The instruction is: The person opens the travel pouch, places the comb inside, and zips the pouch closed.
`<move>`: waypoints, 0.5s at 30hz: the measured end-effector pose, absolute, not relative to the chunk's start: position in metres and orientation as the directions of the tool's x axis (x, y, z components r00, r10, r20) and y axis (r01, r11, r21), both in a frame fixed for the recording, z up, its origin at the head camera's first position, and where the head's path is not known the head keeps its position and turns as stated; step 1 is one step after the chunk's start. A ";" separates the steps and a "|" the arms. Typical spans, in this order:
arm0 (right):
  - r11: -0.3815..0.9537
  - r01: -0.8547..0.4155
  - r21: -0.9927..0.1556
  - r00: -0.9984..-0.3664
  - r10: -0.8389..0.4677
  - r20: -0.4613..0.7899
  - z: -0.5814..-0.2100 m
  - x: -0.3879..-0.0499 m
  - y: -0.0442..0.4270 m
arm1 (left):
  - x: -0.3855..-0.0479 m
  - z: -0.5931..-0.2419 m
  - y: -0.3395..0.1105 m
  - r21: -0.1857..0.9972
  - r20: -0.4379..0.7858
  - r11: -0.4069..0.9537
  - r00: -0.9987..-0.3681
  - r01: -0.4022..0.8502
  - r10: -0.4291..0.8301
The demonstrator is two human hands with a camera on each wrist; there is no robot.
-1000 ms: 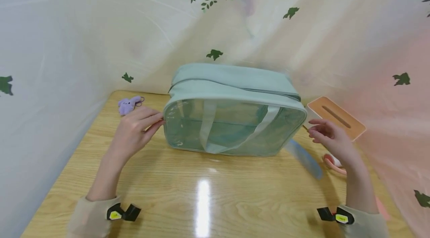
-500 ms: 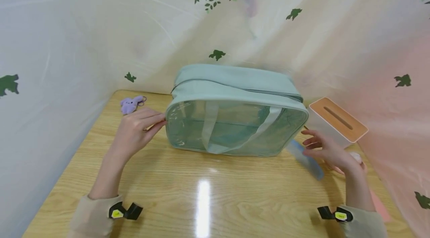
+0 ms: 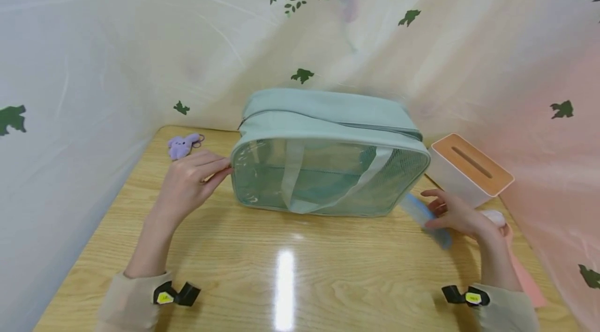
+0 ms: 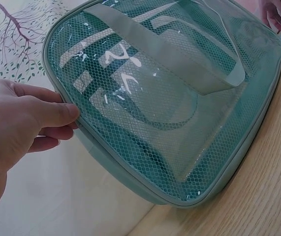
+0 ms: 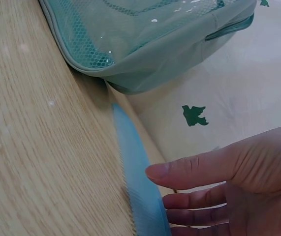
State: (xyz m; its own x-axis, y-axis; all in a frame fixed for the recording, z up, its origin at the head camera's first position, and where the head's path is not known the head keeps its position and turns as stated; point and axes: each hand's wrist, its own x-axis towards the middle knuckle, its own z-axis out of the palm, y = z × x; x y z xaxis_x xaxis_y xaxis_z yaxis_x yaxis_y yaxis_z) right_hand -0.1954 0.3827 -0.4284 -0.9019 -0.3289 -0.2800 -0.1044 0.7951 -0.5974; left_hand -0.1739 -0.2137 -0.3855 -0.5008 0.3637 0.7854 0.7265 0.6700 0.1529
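Observation:
A mint-green zip bag (image 3: 328, 121) with clear mesh-patterned panels and a strap handle stands on the table. My left hand (image 3: 189, 178) pinches the edge of its left side between thumb and fingers, seen closer in the left wrist view. To the right of the bag lies a translucent blue comb (image 5: 138, 172), its tip near the bag's lower corner. My right hand (image 3: 454, 212) hovers at the comb, thumb over its near part and fingers loosely bent along the far side. Whether the fingertips touch the comb I cannot tell.
A white tissue box (image 3: 469, 165) with an orange lid stands behind my right hand. A pink item (image 3: 525, 274) and a white round thing (image 3: 494, 217) lie partly behind the right forearm. A purple plush keychain (image 3: 183, 145) lies at the back left.
My right hand has come down from beside the bag's right side to the blue comb. The left hand keeps its pinch on the bag's edge, and the bag stays put.

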 end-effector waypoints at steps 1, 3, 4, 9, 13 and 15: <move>0.800 -0.109 -0.590 -0.901 -0.331 -0.282 -0.429 -0.197 0.382 | -0.173 -0.385 -0.214 0.152 0.785 0.672 -0.501 0.725 0.363; 0.810 -0.118 -0.575 -0.898 -0.335 -0.287 -0.430 -0.199 0.381 | -0.173 -0.385 -0.215 0.154 0.785 0.673 -0.504 0.724 0.362; 0.814 -0.122 -0.568 -0.897 -0.335 -0.288 -0.430 -0.200 0.381 | -0.172 -0.385 -0.215 0.156 0.784 0.674 -0.505 0.722 0.359; 0.824 -0.147 -0.548 -0.897 -0.345 -0.278 -0.430 -0.201 0.380 | -0.172 -0.385 -0.216 0.159 0.784 0.678 -0.510 0.717 0.355; 0.826 -0.178 -0.535 -0.899 -0.358 -0.253 -0.432 -0.196 0.384 | -0.174 -0.387 -0.215 0.155 0.777 0.679 -0.513 0.718 0.365; 0.824 -0.187 -0.535 -0.902 -0.360 -0.238 -0.435 -0.194 0.386 | -0.174 -0.387 -0.215 0.159 0.777 0.680 -0.516 0.716 0.362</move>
